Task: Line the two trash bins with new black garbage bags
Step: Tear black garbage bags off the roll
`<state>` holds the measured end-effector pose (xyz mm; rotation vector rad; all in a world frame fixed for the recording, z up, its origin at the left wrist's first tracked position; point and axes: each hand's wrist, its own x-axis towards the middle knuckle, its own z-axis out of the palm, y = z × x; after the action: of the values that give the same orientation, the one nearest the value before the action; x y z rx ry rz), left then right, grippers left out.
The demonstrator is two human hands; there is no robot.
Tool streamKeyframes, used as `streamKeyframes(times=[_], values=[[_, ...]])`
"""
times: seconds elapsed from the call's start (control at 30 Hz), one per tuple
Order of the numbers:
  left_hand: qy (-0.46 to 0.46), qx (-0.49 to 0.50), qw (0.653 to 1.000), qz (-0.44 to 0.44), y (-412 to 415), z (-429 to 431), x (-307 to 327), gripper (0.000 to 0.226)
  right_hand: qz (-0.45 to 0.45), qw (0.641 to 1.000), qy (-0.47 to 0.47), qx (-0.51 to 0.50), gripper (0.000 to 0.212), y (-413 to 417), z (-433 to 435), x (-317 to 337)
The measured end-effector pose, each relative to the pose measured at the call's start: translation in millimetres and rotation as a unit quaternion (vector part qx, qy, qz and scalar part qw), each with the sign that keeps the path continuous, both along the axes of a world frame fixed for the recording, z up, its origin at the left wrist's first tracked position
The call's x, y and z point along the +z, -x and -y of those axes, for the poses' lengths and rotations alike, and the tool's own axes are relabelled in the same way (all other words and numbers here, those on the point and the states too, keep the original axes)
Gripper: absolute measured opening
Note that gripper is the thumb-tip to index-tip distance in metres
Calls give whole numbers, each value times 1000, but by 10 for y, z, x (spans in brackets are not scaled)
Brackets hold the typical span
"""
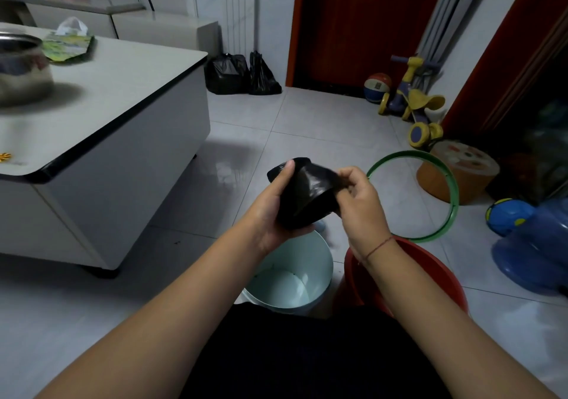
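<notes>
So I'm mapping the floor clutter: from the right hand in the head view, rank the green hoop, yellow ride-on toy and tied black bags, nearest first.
From the right hand:
1. green hoop, just right
2. yellow ride-on toy, farther right
3. tied black bags, by the far wall

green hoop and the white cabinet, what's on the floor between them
In the head view, only bare grey tile floor lies between the green hoop and the white cabinet. The hands holding the black bag roll cross that stretch, held above the floor.

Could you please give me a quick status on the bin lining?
Left hand and right hand both grip folded black bag. Pale bin, red bin unlined. Nothing blocking.
</notes>
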<state>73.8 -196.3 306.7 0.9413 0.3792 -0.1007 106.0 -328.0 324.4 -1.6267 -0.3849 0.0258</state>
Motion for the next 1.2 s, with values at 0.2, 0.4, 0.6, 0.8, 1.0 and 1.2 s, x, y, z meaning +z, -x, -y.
streamKeyframes(times=[0.2,0.4,0.6,0.8,1.0,1.2], values=[[12,-1,999,-34,26,-25,-50,57,-141,952,-271,-36,14,-26,25,105],[54,20,998,33,-4,-17,-41,45,-330,900,-284,14,50,-98,111,-5],[62,-1,995,84,12,0,-26,46,-333,913,-193,134,22,-30,67,-115],[52,-4,997,59,21,-16,-42,44,-235,957,-163,-43,10,-79,41,-172],[53,-20,998,31,47,6,-45,45,-87,988,-126,-15,7,-77,32,-136],[62,-31,997,41,38,16,-25,38,-62,994,-34,-85,11,-80,44,-173]])
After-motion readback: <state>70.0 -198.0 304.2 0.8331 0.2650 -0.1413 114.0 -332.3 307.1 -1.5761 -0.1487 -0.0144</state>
